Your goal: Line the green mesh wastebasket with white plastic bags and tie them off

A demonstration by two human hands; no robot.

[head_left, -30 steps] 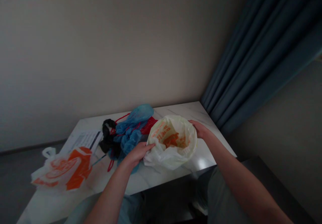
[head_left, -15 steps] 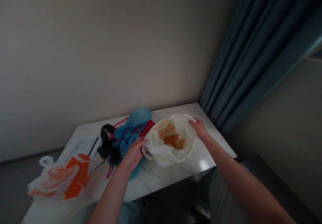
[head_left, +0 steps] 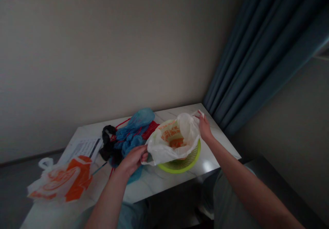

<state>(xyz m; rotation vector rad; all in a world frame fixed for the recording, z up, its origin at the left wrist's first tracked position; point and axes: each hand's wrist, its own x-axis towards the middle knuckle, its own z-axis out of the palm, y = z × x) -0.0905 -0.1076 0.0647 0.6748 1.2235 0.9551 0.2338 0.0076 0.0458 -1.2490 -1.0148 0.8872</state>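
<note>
A white plastic bag [head_left: 168,153] with orange print hangs partly inside a lime-green basket [head_left: 180,167] on the table. My left hand [head_left: 135,158] is closed on the bag's left edge, pulling it out past the basket's rim. On the other side, my right hand [head_left: 204,126] pinches the bag's right handle and holds it up. The front of the basket's rim and its slotted wall show bare beneath the bag. Crumpled blue plastic bags [head_left: 131,140] lie just beyond my left hand.
Black bags [head_left: 109,146] and a red bag [head_left: 151,129] lie around the blue ones. A second white-and-orange bag [head_left: 64,179] and a printed paper sheet [head_left: 81,148] are at the left of the marble-patterned table [head_left: 146,189]. A blue curtain [head_left: 246,64] hangs at the right.
The bag's front edge has been drawn up off the basket, baring the green rim. My left hand has moved left and down; my right hand has risen slightly, both still holding the bag.
</note>
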